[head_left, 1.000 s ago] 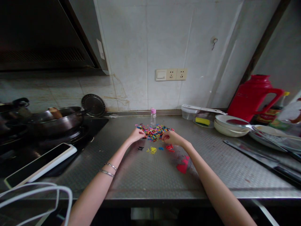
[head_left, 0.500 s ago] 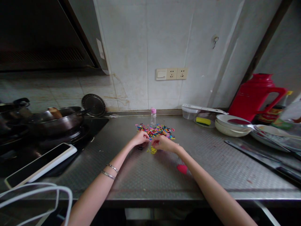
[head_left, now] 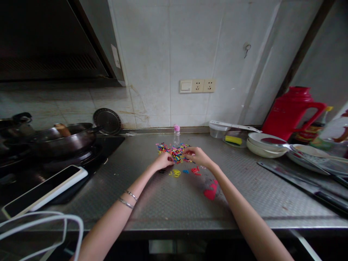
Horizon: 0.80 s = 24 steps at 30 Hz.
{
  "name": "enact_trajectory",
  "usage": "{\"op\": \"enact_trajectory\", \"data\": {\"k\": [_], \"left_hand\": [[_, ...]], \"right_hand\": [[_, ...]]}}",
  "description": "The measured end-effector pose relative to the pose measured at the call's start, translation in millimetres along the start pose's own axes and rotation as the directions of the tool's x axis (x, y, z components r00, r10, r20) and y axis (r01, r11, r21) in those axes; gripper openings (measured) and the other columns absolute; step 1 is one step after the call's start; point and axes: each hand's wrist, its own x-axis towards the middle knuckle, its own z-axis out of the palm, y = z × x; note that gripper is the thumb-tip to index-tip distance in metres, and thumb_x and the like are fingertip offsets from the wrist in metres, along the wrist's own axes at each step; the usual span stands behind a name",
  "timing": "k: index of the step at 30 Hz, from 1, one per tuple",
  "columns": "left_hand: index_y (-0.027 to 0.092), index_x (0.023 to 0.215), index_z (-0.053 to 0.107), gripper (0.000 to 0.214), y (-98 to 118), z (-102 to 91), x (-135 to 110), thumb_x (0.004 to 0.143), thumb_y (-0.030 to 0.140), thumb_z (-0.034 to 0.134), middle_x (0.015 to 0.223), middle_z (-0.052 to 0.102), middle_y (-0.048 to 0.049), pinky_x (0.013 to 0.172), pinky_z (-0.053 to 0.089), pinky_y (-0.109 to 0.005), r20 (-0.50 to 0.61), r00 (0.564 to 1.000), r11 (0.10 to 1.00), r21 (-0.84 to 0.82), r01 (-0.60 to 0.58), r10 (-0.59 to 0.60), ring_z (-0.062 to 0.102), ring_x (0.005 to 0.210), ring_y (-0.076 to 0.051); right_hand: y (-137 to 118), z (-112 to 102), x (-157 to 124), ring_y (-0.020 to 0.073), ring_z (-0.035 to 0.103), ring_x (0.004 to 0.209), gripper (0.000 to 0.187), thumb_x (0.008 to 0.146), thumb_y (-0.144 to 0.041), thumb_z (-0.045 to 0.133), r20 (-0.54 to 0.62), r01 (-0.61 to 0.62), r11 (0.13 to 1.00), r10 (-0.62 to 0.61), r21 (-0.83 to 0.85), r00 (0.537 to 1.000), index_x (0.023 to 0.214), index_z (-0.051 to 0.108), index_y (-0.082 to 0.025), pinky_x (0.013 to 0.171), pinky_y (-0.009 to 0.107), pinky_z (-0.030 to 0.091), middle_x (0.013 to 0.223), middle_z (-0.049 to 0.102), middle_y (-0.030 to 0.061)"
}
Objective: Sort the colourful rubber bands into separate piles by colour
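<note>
A pile of small rubber bands (head_left: 177, 156) in many colours lies in the middle of the steel counter. At its near left edge is my left hand (head_left: 164, 160), fingers curled together; anything in them is too small to make out. My right hand (head_left: 198, 156) reaches over the pile's right side with thumb and fingers pinched, their contents unclear. Nearer me lie small sorted groups: yellow bands (head_left: 176, 173), blue bands (head_left: 185, 171), red bands (head_left: 195, 170) and a few pale ones (head_left: 202, 167). Dark bands (head_left: 162, 170) show partly below my left hand.
A clear bottle with a pink cap (head_left: 177, 135) stands behind the pile. Beside my right forearm lies a clear bag with red shapes (head_left: 211, 190). Bowls (head_left: 268, 149), a knife (head_left: 293, 183) and a red thermos (head_left: 289, 112) occupy the right; a pan (head_left: 65, 141) and white-edged device (head_left: 45, 190), the left.
My right hand has moved right and away from me, from above the small groups to the pile's right side, uncovering blue and red bands. My left hand stays nearly in place.
</note>
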Motion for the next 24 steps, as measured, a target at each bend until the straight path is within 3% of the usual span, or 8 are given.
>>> {"op": "enact_trajectory", "data": {"k": [9, 17, 20, 24], "left_hand": [[0.014, 0.076, 0.069, 0.019, -1.3, 6.9, 1.9, 0.069, 0.018, 0.051, 0.074, 0.068, -0.0048, 0.064, 0.040, -0.024, -0.112, 0.994, 0.998, 0.065, -0.007, 0.015, 0.057, 0.066, -0.015], [0.009, 0.073, 0.065, 0.018, -9.7, -4.9, 9.1, 0.073, 0.021, 0.051, 0.065, 0.064, -0.0052, 0.061, 0.043, -0.024, -0.174, 0.974, 0.958, -0.270, 0.095, -0.146, 0.056, 0.059, -0.013], [0.009, 0.076, 0.064, 0.020, -9.3, -8.4, 9.5, 0.075, 0.024, 0.052, 0.061, 0.062, -0.0037, 0.059, 0.043, -0.024, -0.208, 0.960, 0.948, -0.295, 0.122, -0.188, 0.053, 0.056, -0.012], [0.010, 0.074, 0.064, 0.017, -3.2, -5.0, 10.2, 0.074, 0.022, 0.053, 0.067, 0.063, -0.0044, 0.062, 0.043, -0.024, -0.211, 0.969, 0.959, -0.277, 0.064, -0.125, 0.055, 0.063, -0.012]], "right_hand": [[19.8, -3.9, 0.2, 0.0131, 0.056, 0.068, 0.021, 0.072, -0.026, 0.052, -0.029, -0.049, 0.996, 0.047, -0.075, 0.998, 0.083, 0.066, -0.015, 0.064, 0.022, 0.041, 0.075, 0.066, 0.0030], [21.7, -2.9, 0.3, 0.0131, 0.056, 0.069, 0.022, 0.073, -0.025, 0.049, -0.030, -0.053, 0.992, 0.050, -0.114, 0.998, 0.083, 0.066, -0.015, 0.065, 0.023, 0.040, 0.077, 0.067, 0.0030], [21.0, -1.7, 0.3, 0.0133, 0.056, 0.070, 0.021, 0.072, -0.023, 0.050, -0.042, -0.050, 0.992, 0.045, -0.119, 0.998, 0.082, 0.066, -0.015, 0.065, 0.022, 0.041, 0.077, 0.067, 0.0029], [14.3, 2.5, 0.3, 0.0124, 0.055, 0.066, 0.022, 0.072, -0.022, 0.051, -0.025, -0.054, 0.994, 0.052, -0.090, 0.998, 0.086, 0.066, -0.015, 0.063, 0.022, 0.041, 0.076, 0.066, 0.0032]]}}
